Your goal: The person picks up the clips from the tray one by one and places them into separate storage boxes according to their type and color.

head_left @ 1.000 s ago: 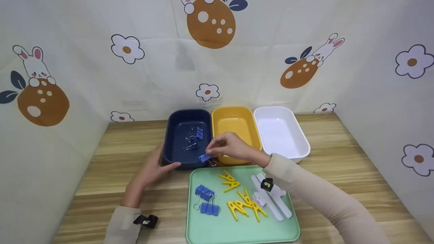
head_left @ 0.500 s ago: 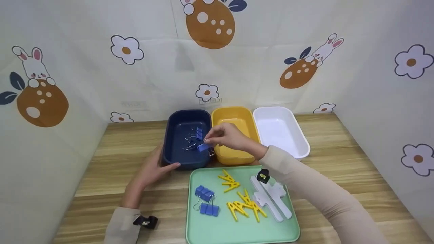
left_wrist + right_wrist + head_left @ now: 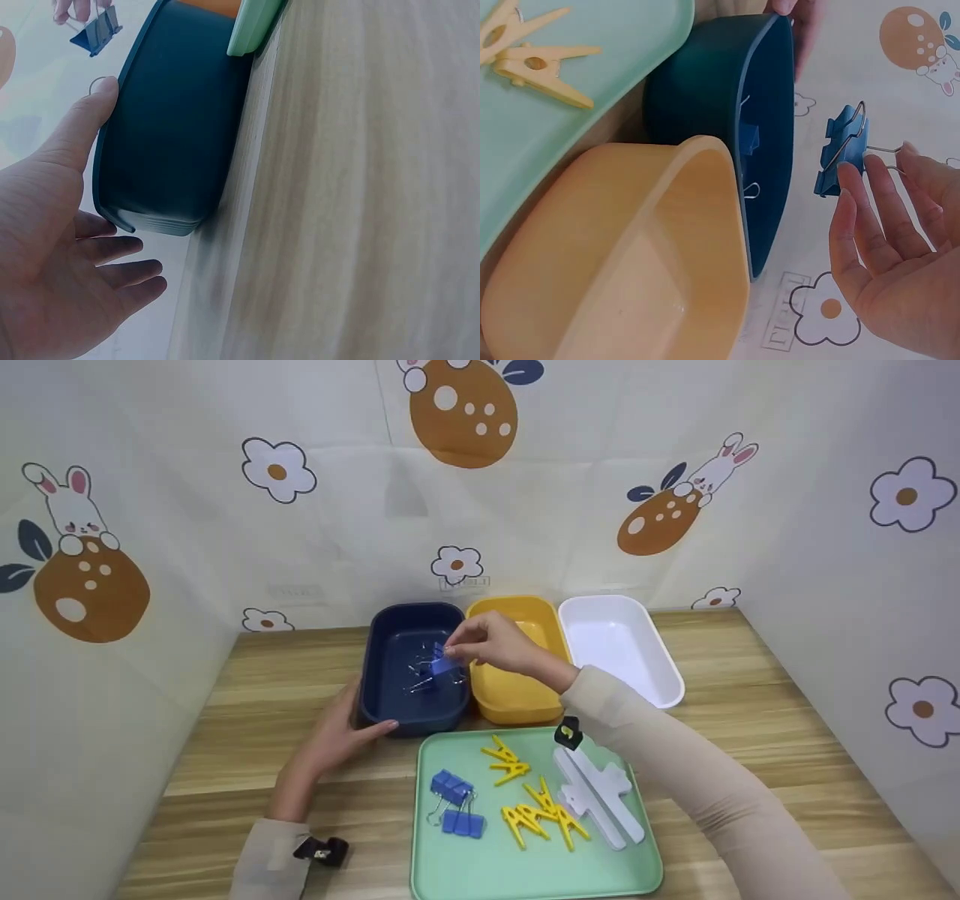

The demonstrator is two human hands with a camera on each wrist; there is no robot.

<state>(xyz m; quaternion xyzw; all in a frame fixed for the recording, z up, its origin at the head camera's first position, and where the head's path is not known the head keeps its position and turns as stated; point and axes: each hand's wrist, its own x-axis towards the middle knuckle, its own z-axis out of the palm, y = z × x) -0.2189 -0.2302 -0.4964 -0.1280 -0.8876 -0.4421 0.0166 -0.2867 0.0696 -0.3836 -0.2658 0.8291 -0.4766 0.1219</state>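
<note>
My right hand (image 3: 499,643) pinches a blue binder clip (image 3: 844,146) by one wire handle. In the head view it hangs above the dark blue bin (image 3: 379,701), its body facing down and left. Inside the bin lie several binder clips, partly covered by the held one. My left hand (image 3: 67,247) rests its thumb on the bin's rim, the other fingers extended along the outer side. On the green tray (image 3: 487,877) are blue binder clips (image 3: 463,823), several yellow clothespins (image 3: 519,816) and white long flat clips (image 3: 592,799).
A yellow bin (image 3: 517,712) stands right of the dark blue one, below my right hand and wrist. Farther right is a white bin (image 3: 667,690). The tray lies just in front of the bins on the wooden table (image 3: 285,675). A patterned sheet (image 3: 337,540) rises behind.
My right hand has moved the binder clip up and left in the head view, from the dark blue bin's near right corner to over its interior. My left hand has stayed put.
</note>
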